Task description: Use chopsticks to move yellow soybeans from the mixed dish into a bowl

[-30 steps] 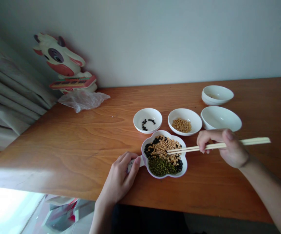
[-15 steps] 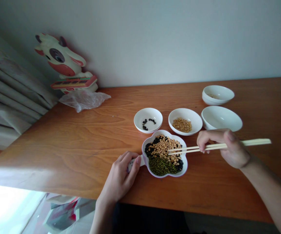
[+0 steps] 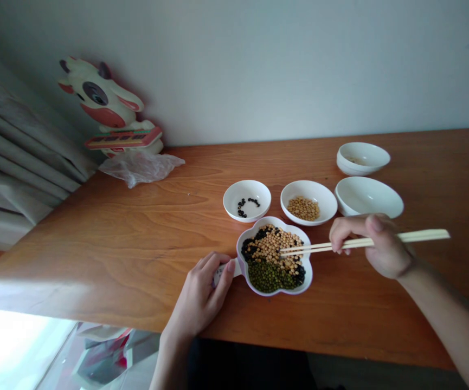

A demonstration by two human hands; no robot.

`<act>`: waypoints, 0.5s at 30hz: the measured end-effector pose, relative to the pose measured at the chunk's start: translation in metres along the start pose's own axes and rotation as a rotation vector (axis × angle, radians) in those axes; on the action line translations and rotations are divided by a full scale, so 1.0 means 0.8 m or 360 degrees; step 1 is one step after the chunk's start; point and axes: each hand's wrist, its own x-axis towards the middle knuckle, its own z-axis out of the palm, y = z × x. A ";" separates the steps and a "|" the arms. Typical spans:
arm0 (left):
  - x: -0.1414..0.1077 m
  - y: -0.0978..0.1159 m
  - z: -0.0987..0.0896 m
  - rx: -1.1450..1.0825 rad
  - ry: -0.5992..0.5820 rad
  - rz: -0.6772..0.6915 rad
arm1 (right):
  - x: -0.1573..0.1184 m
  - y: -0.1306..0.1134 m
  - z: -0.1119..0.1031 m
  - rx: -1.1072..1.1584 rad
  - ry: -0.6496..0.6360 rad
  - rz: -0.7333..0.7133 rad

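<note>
A flower-shaped white dish (image 3: 308, 271) with a handle holds tan, black and green beans in separate patches that partly mix. My left hand (image 3: 204, 292) is closed round its handle. Wooden chopsticks (image 3: 319, 247) are in my right hand (image 3: 374, 241), their tips close together among the tan beans near the dish's middle. Whether a bean sits between the tips is too small to tell. Behind the dish, one white bowl (image 3: 234, 189) has several black beans in it, and the bowl beside it (image 3: 327, 193) has a pile of tan ones.
Right of these stands a white bowl (image 3: 368, 196) with nothing visible inside; behind it, another bowl (image 3: 362, 154) has small bits in it. A cow-shaped toy (image 3: 108, 108) and a clear plastic bag (image 3: 140, 168) are at the back left, near a curtain (image 3: 18, 157).
The chopstick tips have drawn closer together among the tan beans, and my right hand has shifted slightly. My left hand stays on the handle.
</note>
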 end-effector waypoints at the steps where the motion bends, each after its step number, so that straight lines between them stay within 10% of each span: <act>1: 0.000 0.000 0.000 0.0001 0.0001 0.0000 | 0.000 0.000 0.001 0.0003 0.0030 0.0006; 15: 0.001 0.000 0.001 -0.0010 0.0002 0.0009 | 0.005 -0.005 0.021 0.0092 0.0546 0.0062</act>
